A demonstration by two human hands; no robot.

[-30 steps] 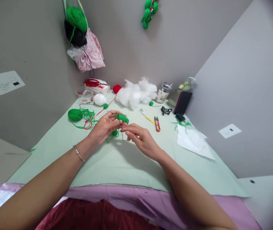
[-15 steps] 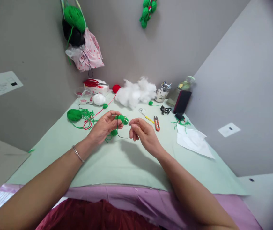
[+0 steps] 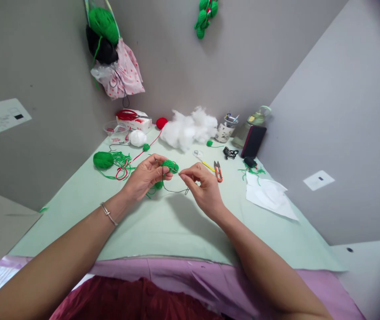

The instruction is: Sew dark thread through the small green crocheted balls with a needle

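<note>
My left hand [image 3: 145,177] pinches a small green crocheted piece [image 3: 170,166] above the pale green table cover [image 3: 163,226]. A second green ball [image 3: 158,184] hangs just under that hand. My right hand [image 3: 202,186] is closed in a pinch right beside the piece, on what looks like a needle too thin to make out. A dark thread [image 3: 173,190] loops from the piece down and across to my right hand.
A green yarn ball [image 3: 103,160] with loose red and green strands lies at left. White stuffing [image 3: 188,129], a red ball [image 3: 161,122], a cup of tools [image 3: 226,130], snips [image 3: 218,171], a dark phone [image 3: 252,142] and white paper [image 3: 270,195] lie behind and right.
My right hand has shifted right and up from the piece, drawing the dark thread out into a longer loop. My left hand has stayed put with the green piece.
</note>
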